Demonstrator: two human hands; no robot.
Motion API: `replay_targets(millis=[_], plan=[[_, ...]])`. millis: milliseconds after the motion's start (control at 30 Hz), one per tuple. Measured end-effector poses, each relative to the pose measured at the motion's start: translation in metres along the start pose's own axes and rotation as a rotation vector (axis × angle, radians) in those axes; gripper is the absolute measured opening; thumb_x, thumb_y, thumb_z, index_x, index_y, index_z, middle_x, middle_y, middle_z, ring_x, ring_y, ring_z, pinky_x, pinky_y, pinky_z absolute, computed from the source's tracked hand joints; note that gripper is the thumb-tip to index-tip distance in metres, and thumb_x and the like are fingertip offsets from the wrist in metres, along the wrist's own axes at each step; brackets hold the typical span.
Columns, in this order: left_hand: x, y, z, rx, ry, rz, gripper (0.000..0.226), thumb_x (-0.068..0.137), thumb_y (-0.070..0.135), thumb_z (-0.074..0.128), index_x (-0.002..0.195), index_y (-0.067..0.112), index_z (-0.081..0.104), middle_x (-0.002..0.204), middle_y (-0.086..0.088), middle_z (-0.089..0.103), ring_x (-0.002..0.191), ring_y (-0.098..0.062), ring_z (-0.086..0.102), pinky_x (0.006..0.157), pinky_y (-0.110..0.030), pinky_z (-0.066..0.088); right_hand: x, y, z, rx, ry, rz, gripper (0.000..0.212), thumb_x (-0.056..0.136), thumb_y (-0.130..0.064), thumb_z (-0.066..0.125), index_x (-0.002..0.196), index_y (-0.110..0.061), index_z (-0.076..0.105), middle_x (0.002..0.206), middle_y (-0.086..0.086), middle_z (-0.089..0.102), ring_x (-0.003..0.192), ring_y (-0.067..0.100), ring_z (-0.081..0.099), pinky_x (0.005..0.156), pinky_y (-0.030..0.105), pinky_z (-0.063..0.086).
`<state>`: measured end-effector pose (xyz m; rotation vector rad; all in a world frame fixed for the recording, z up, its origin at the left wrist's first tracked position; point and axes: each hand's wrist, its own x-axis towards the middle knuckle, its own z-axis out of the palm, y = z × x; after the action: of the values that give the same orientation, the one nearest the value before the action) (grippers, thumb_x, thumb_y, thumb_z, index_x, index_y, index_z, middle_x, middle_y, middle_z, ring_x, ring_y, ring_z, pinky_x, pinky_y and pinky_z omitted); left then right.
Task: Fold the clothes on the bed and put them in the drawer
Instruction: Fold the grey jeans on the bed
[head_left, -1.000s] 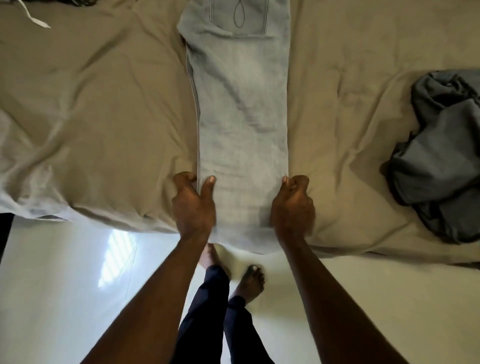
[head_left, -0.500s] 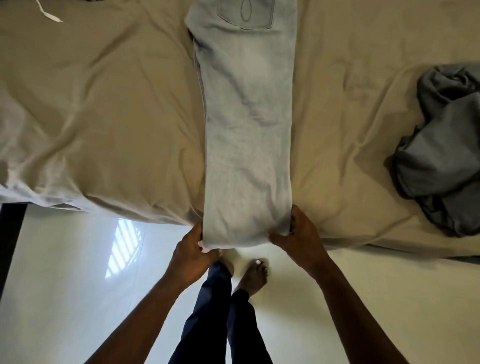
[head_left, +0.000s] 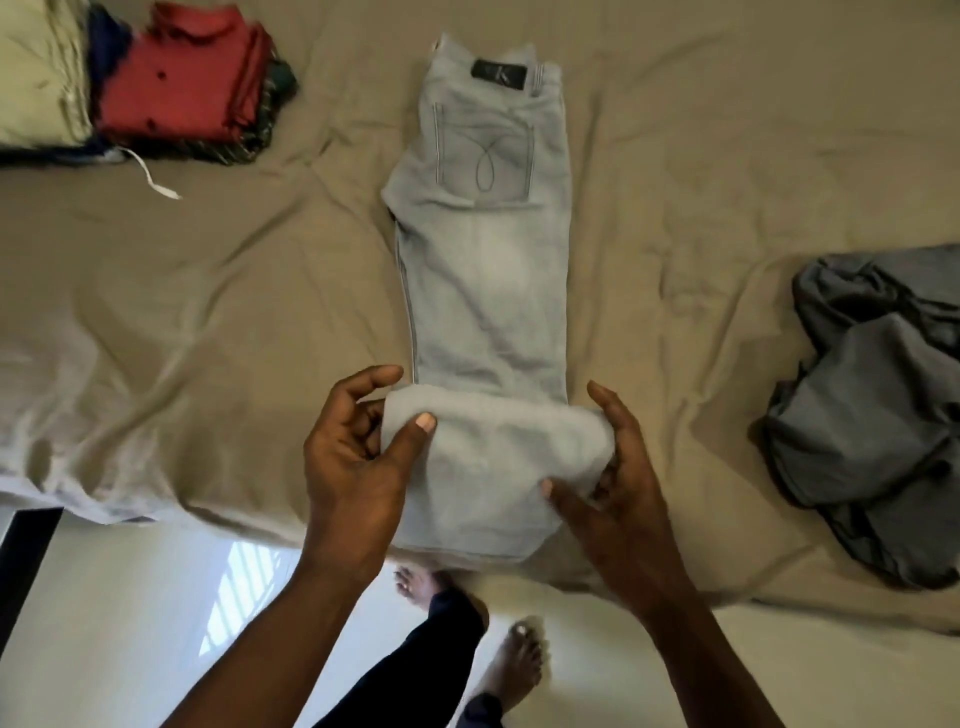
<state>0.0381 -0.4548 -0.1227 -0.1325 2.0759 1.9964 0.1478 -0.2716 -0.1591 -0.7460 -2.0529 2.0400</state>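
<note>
bed (head_left: 208, 291): wrinkled tan sheet (head_left: 675, 182) all over | middle: pale jeans (head_left: 488, 270) laid lengthwise, waistband at far end, near end folded back at the bed's edge | far left: pile of folded clothes (head_left: 171, 88), red shirt on top, white strip (head_left: 156, 179) just beside | right: grey garment (head_left: 872, 415), crumpled

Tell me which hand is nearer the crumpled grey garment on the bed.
Right. The right hand grips the folded end of the jeans on the side toward the grey garment, apart from it; the left hand grips the opposite side, farther away.
</note>
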Motion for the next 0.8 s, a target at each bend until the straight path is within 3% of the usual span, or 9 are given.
replay_targets(millis=[67,133,267,400,500,567,633,700,800], plan=[[0.032,0.008,0.008,-0.069,0.022,-0.004,0.050,0.087,-0.007,0.072,0.128,0.019,0.061,0.092,0.000,0.073,0.084,-0.007,0.068,0.077,-0.019,0.054,0.038,-0.016,0.001,0.047,0.084,-0.063,0.089,0.083,-0.014,0.082,0.153,-0.040,0.033,0.112,-0.007,0.068,0.105,0.013,0.067,0.094,0.040,0.057],[0.068,0.015,0.015,-0.085,0.001,0.024,0.062,0.087,-0.013,0.069,0.135,0.023,0.055,0.103,-0.004,0.073,0.094,-0.012,0.070,0.084,-0.025,0.057,0.081,-0.032,0.002,0.009,0.163,-0.143,0.083,0.089,-0.005,0.077,0.154,-0.030,0.034,0.080,-0.008,0.062,0.078,0.014,0.064,0.079,0.034,0.056],[0.158,0.021,0.041,0.046,-0.060,0.100,0.088,0.084,-0.015,0.068,0.152,0.031,0.038,0.124,-0.003,0.068,0.110,-0.008,0.068,0.092,-0.029,0.057,0.184,-0.049,0.012,-0.050,0.166,-0.132,0.078,0.092,-0.014,0.075,0.154,-0.036,0.033,0.108,0.003,0.069,0.099,0.022,0.070,0.091,0.043,0.059],[0.269,-0.028,0.063,0.315,-0.242,0.043,0.106,0.077,0.013,0.080,0.159,0.040,0.020,0.160,0.004,0.039,0.141,-0.011,0.046,0.116,-0.037,0.043,0.289,-0.012,0.022,-0.299,0.087,0.031,0.086,0.093,-0.028,0.073,0.158,-0.040,0.019,0.131,-0.008,0.059,0.112,0.011,0.063,0.097,0.032,0.051],[0.300,-0.078,0.071,0.721,-0.330,-0.005,0.103,0.085,0.028,0.081,0.163,0.028,0.015,0.167,0.000,0.026,0.150,-0.020,0.032,0.117,-0.032,0.033,0.318,0.044,0.033,-0.534,0.057,0.207,0.084,0.095,-0.032,0.070,0.161,-0.023,0.020,0.150,0.007,0.048,0.135,0.027,0.051,0.110,0.036,0.041],[0.302,-0.093,0.074,0.784,-0.263,0.047,0.091,0.088,0.030,0.078,0.161,0.028,0.024,0.163,-0.004,0.030,0.145,-0.025,0.039,0.112,-0.035,0.039,0.316,0.066,0.041,-0.589,0.139,0.214,0.078,0.093,-0.030,0.070,0.159,-0.019,0.028,0.150,0.011,0.045,0.135,0.031,0.049,0.111,0.040,0.040],[0.297,-0.096,0.081,0.887,-0.108,0.144,0.080,0.089,0.034,0.074,0.157,0.027,0.033,0.161,-0.008,0.029,0.140,-0.032,0.043,0.108,-0.044,0.043,0.314,0.071,0.050,-0.656,0.287,0.134,0.072,0.092,-0.027,0.069,0.156,-0.017,0.035,0.143,0.014,0.046,0.128,0.033,0.051,0.106,0.044,0.044],[0.287,-0.092,0.092,1.081,0.045,0.326,0.073,0.092,0.045,0.066,0.155,0.023,0.037,0.167,-0.010,0.018,0.148,-0.035,0.031,0.112,-0.053,0.036,0.311,0.063,0.062,-0.899,0.429,-0.096,0.066,0.092,-0.026,0.065,0.153,-0.015,0.040,0.143,0.015,0.048,0.128,0.034,0.049,0.103,0.047,0.043],[0.289,-0.104,0.111,1.229,-0.181,0.549,0.064,0.104,0.051,0.037,0.160,0.020,0.033,0.172,-0.006,0.012,0.159,-0.026,0.011,0.122,-0.061,0.015,0.317,0.074,0.067,-1.154,0.209,-0.366,0.057,0.101,-0.031,0.045,0.156,-0.018,0.039,0.162,0.007,0.037,0.152,0.031,0.028,0.117,0.050,0.029]])
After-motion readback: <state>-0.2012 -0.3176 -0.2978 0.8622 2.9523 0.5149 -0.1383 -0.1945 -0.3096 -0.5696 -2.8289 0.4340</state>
